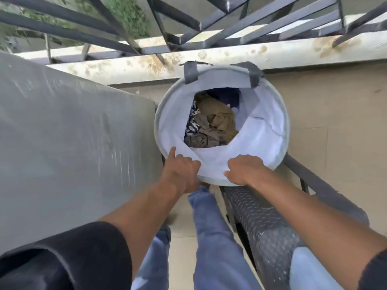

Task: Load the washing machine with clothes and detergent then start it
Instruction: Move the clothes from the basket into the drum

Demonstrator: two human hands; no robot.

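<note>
A round grey laundry basket [270, 130] with a white lining and two dark handles stands on the floor ahead of me. Inside lies a pile of clothes [215, 124]: olive-brown pieces, a dark leaf-patterned one and something navy at the back. My left hand [182, 168] grips the basket's near rim, its index finger stretched out along the edge. My right hand [245, 168] holds the near rim too, fingers curled over the lining. On the left a large box under a grey cover [69, 130] may be the washing machine; its lid and controls are hidden.
A dark mesh chair [266, 222] stands at my right, touching the basket's near side. A stained low parapet [209, 57] with black metal railing [188, 21] runs across the back. My jeans-clad legs [211, 231] stand on tiled floor between cover and chair.
</note>
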